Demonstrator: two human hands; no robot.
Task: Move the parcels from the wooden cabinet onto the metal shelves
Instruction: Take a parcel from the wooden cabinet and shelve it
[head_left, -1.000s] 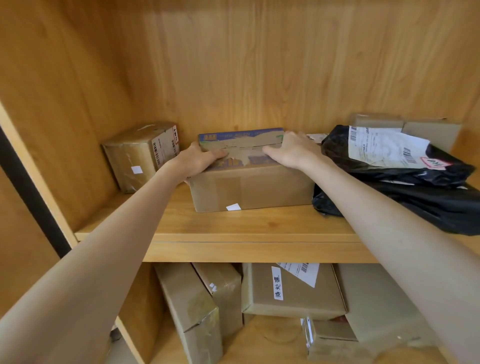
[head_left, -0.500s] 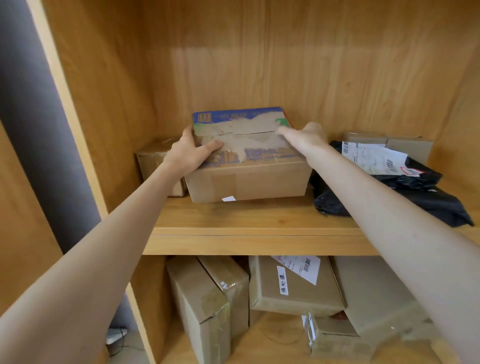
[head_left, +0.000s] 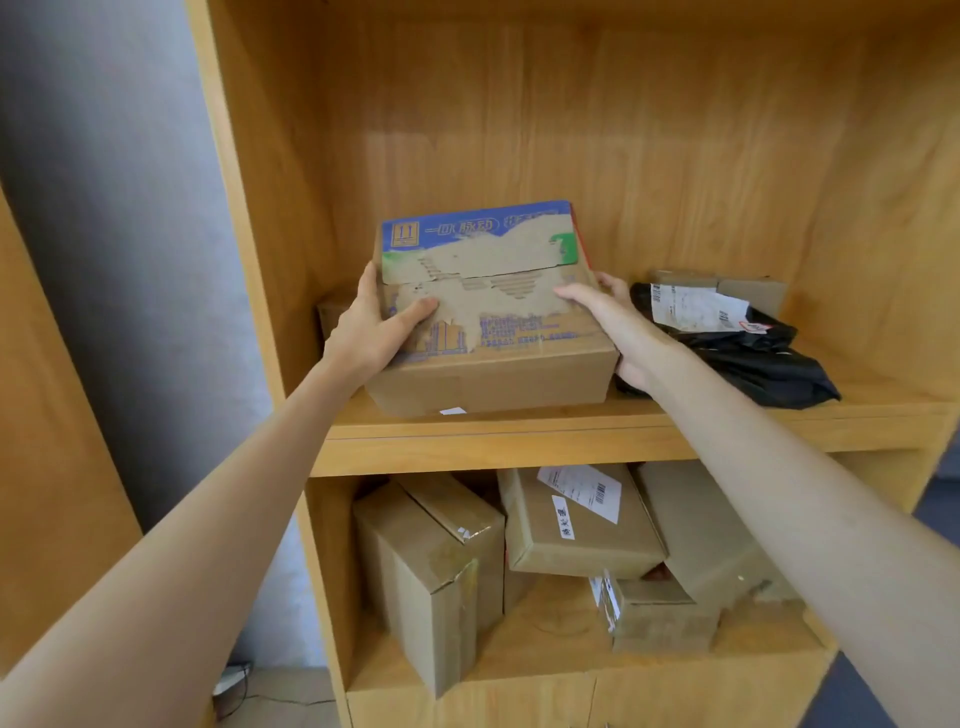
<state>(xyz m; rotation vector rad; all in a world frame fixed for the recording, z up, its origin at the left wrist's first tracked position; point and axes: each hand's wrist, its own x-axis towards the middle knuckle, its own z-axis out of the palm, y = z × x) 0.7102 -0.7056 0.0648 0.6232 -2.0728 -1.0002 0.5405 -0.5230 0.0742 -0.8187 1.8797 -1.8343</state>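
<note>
The person's left hand (head_left: 375, 326) grips the left side of a cardboard box (head_left: 493, 322), thumb lying across the torn top face and the other fingers wrapped down the side, out of sight. The right hand (head_left: 613, 325) grips the opposite side, with the thumb on the top near the right edge and the other fingers curled round the right wall. The box has a peeled blue and green printed lid with bare corrugated patches, and its rear is tilted up while the front lower edge sits at or just above the upper shelf (head_left: 519, 441) of the wooden cabinet (head_left: 675, 130); whether it touches the board cannot be told. Just behind the left hand, a small brown box (head_left: 330, 312) is partly hidden against the cabinet's left wall. To the right of the held box, a black plastic mailer bag (head_left: 763, 358) with a white shipping label lies on the same shelf, and two flat cardboard parcels (head_left: 727, 283) sit behind it near the back panel. On the lower shelf, several more brown boxes (head_left: 576, 525) are packed together, some leaning, one bearing a white barcode label. A grey wall (head_left: 114, 234) shows left of the cabinet.
</note>
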